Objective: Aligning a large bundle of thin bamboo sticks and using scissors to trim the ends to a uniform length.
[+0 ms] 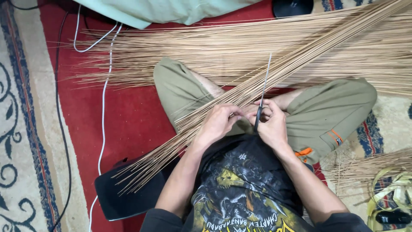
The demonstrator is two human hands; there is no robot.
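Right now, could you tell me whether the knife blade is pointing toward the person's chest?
No, the right hand grips the knife with its blade pointing up and away from the chest, over the sticks.

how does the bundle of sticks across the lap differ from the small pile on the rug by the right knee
The bundle across the lap is long and runs diagonally over the legs; the small pile is far shorter and lies splayed on the rug. Both hands, left hand and right hand with a knife, work at the bundle; the pile lies untouched. Both are thin, tan sticks.
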